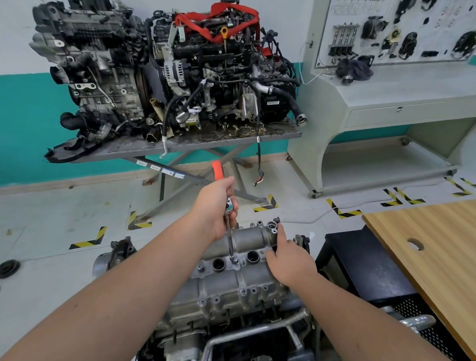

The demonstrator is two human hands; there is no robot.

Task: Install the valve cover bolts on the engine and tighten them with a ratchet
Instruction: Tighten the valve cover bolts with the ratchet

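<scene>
A grey aluminium valve cover [224, 286] tops the engine below me, with round plug holes and several bolts along its flanges. My left hand [217, 205] grips a ratchet [229, 205] with an orange handle that sticks up past the fist. Its long extension [230, 241] runs down to a socket seated on a bolt [235, 260] between two plug holes. My right hand [286, 257] rests on the right end of the cover, fingers spread flat over it.
A wooden tabletop [436, 251] stands at the right above a black mesh cabinet [369, 270]. Two other engines sit on a metal lift table [176, 144] ahead. A grey training bench [390, 94] stands at back right. Yellow-black tape marks the floor.
</scene>
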